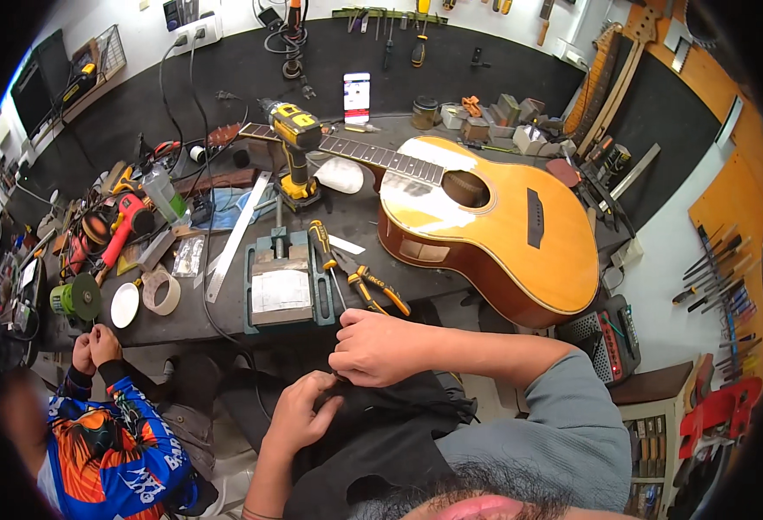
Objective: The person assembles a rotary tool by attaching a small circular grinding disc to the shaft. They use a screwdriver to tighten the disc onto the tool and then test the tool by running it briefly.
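Observation:
In front of my lap, beyond the bench's front edge, my two hands meet. My right hand (377, 348) is closed in a fist-like grip, palm turned down. My left hand (305, 409) touches it from the left with curled fingers, its thumb apart. Whatever lies between them is small, dark and mostly hidden. Nearest on the bench are a yellow-and-black screwdriver (321, 245), its shaft pointing toward my right hand, and pliers (379, 292) with yellow-and-black handles. Left of these stands a green vise (280, 279) with pale jaw covers. An acoustic guitar (563, 227) lies face up to the right.
A yellow cordless drill (296, 143) stands behind the vise beside a steel ruler (236, 247). A tape roll (161, 292), red heat gun (126, 227) and green grinder (76, 298) crowd the left. Another person (117, 433) sits there, hands by the grinder. A phone (357, 97) stands at the back.

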`<state>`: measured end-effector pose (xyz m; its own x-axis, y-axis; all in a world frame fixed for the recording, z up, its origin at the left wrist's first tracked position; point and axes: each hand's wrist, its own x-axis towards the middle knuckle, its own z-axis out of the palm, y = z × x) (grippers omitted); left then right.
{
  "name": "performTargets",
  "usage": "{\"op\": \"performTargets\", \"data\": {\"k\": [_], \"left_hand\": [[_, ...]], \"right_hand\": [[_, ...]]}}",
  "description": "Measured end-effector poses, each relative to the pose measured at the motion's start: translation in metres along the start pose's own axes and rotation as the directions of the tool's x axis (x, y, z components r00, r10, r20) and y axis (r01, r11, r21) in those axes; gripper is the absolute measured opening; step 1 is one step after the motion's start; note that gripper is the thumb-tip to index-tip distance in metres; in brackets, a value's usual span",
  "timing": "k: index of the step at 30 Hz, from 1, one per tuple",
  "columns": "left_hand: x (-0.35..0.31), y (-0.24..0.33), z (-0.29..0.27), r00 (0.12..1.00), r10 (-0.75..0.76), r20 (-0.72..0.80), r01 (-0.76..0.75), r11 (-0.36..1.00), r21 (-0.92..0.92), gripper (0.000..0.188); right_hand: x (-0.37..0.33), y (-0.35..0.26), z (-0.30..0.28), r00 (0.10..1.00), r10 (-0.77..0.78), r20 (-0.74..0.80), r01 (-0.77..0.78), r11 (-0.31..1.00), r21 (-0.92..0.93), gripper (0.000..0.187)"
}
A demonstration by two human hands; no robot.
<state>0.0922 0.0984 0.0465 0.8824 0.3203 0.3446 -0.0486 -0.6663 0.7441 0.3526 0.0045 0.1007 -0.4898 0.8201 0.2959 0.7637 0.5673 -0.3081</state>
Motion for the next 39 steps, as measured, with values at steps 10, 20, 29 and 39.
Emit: {"op": "performTargets", "data": {"k": [10, 20, 29, 39], "left_hand": [[0.001, 0.0, 0.003, 1.0, 0.0, 0.004, 0.0, 1.0, -0.007, 0.04], [0.003, 0.002, 0.004, 0.999, 0.029, -0.016, -0.029, 1.0, 0.002, 0.04], [0.003, 0.003, 0.004, 1.0, 0.011, 0.011, -0.011, 1.0, -0.005, 0.038], [0.004, 0.001, 0.006, 1.0, 0.022, 0.014, -0.022, 1.0, 0.006, 0.034]], "right_hand": [[-0.002, 0.0, 0.0, 0.999, -0.008, -0.041, 0.009, 1.0, 0.019, 0.016], [-0.006, 0.002, 0.001, 0.999, 0.032, -0.008, -0.031, 0.998, 0.052, 0.016], [-0.005, 0.003, 0.004, 0.999, 0.035, 0.033, -0.037, 0.997, 0.073, 0.013], [-0.007, 0.003, 0.007, 0.996, 0.062, 0.071, -0.07, 0.991, 0.113, 0.011]]}}
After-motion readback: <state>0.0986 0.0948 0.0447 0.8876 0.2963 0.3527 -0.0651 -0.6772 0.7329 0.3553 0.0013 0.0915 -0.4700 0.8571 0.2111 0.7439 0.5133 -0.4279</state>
